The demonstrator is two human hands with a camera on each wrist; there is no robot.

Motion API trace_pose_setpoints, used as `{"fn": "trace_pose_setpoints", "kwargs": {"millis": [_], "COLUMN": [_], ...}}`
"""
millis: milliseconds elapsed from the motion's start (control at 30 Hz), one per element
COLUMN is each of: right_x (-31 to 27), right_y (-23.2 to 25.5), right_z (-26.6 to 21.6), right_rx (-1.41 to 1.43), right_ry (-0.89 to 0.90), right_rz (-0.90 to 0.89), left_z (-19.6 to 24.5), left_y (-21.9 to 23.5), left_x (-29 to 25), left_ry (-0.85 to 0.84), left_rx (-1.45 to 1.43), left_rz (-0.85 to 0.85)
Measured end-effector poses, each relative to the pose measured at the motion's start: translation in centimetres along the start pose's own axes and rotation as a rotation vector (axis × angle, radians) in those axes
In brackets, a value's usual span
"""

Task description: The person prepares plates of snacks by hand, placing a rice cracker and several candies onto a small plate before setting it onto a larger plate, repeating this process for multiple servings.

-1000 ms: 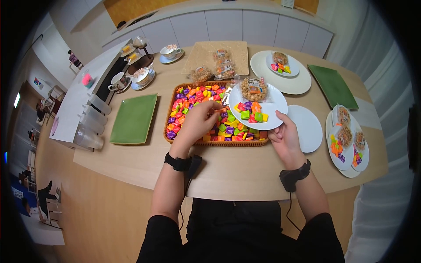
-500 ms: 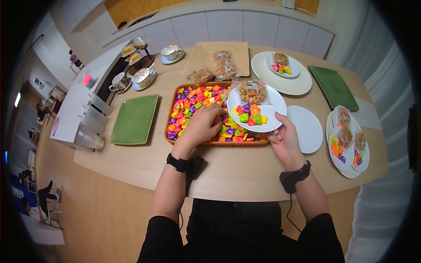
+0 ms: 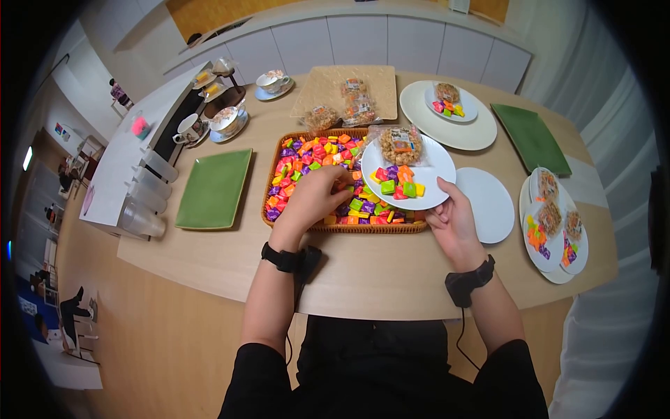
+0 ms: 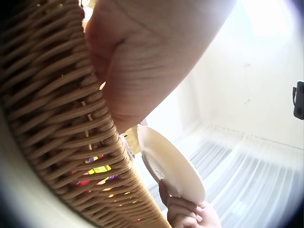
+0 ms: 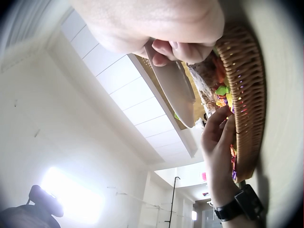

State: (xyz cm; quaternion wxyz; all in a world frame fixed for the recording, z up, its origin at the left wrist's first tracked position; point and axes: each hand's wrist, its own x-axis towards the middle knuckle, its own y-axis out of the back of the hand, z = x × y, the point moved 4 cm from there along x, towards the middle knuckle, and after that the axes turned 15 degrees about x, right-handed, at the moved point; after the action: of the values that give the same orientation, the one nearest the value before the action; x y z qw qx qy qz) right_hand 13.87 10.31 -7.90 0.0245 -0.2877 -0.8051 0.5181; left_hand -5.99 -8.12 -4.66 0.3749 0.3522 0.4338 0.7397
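In the head view my left hand (image 3: 317, 197) reaches into a wicker basket (image 3: 314, 228) of brightly wrapped candies (image 3: 296, 164). Its fingers bend down among the candies, and the fingertips are hidden there; I cannot tell whether they pinch one. My right hand (image 3: 455, 220) grips the rim of a small white plate (image 3: 436, 164), held above the basket's right part. On that plate lie a bagged round crunchy snack (image 3: 401, 145) and several candies (image 3: 398, 185) in green, orange, purple, red and yellow. From the right wrist view, the left thumb and fingers (image 5: 223, 126) dip inside the basket wall.
Another white plate (image 3: 485, 206) lies right of the basket. Filled plates stand at the far right (image 3: 537, 248) and on a large round plate (image 3: 481, 140). Green square plates (image 3: 213, 192) flank the basket. Behind it, bagged snacks sit on a beige tray (image 3: 314, 84). Teacups (image 3: 225, 122) stand back left.
The white plate in my right hand has shifted slightly left. My left hand moved a little deeper right among the candies, then back slightly left.
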Motion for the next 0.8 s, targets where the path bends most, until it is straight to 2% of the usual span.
{"fn": "trace_pose_setpoints", "kwargs": {"millis": [267, 367, 467, 500, 600, 800], "right_x": [-0.1, 0.1, -0.1, -0.2, -0.2, -1.0], "right_y": [0.3, 0.2, 0.4, 0.2, -0.2, -0.8], "right_z": [-0.1, 0.0, -0.1, 0.0, 0.1, 0.8], "right_rx": [0.008, 0.004, 0.01, -0.007, -0.034, -0.086], "right_ry": [-0.003, -0.002, -0.004, -0.009, -0.018, -0.055], "right_rz": [-0.021, 0.005, -0.011, 0.007, 0.009, 0.012], "left_z": [-0.8, -0.6, -0.3, 0.1, 1.5, 5.1], "left_y": [-0.2, 0.4, 1.3, 1.5, 2.1, 1.3], "left_x": [0.1, 0.2, 0.6, 0.7, 0.4, -0.3], "left_ry": [0.072, 0.064, 0.009, 0.006, -0.014, -0.148], "left_rx": [-0.066, -0.062, -0.106, -0.106, -0.444, -0.463], "left_rz": [-0.021, 0.057, 0.421, 0.42, 0.496, 0.458]}}
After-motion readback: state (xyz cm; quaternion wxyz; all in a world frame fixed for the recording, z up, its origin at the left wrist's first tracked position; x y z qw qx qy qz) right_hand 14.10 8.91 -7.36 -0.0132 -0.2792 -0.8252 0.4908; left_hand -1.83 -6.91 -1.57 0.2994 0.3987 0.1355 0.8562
